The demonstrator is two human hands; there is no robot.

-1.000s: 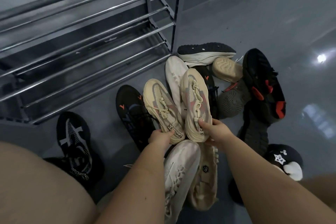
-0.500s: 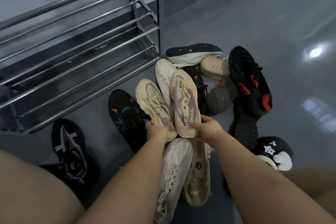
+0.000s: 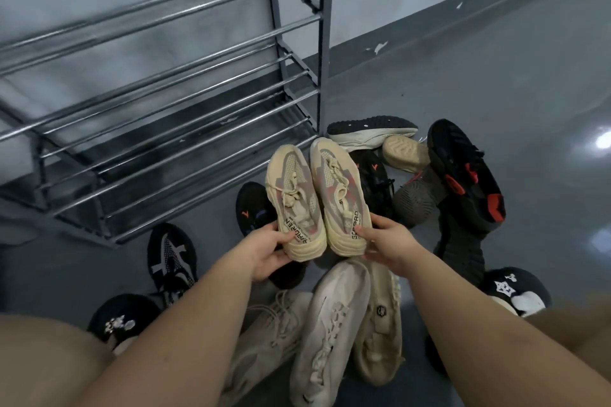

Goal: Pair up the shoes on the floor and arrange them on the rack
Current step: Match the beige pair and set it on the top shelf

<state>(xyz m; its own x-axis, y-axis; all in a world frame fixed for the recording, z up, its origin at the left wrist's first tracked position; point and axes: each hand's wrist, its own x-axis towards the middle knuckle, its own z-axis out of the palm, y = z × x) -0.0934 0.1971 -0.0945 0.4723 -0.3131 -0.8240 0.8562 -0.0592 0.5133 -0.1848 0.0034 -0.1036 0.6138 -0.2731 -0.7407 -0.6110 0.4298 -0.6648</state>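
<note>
I have the two beige sneakers side by side, toes pointing away from me toward the rack: the left beige sneaker (image 3: 292,205) is pinched at its heel by my left hand (image 3: 269,249), and the right beige sneaker (image 3: 340,195) is gripped at its heel by my right hand (image 3: 385,239), so each hand is clamped on one shoe of a matched pair. They hang above the pile on the floor (image 3: 479,82), just in front of the lowest bars of the metal shoe rack (image 3: 185,102), whose visible tiers carry no shoes. As I judge it, this is the first pair headed for the rack, so nearly all the work is left. Beneath my wrists lie a white sneaker (image 3: 330,324) and a cream slip-on (image 3: 380,324); to the right sit a black and red sneaker (image 3: 463,172) and other dark shoes; to the left a black shoe with white straps (image 3: 170,258). All of those remain to be matched.
</note>
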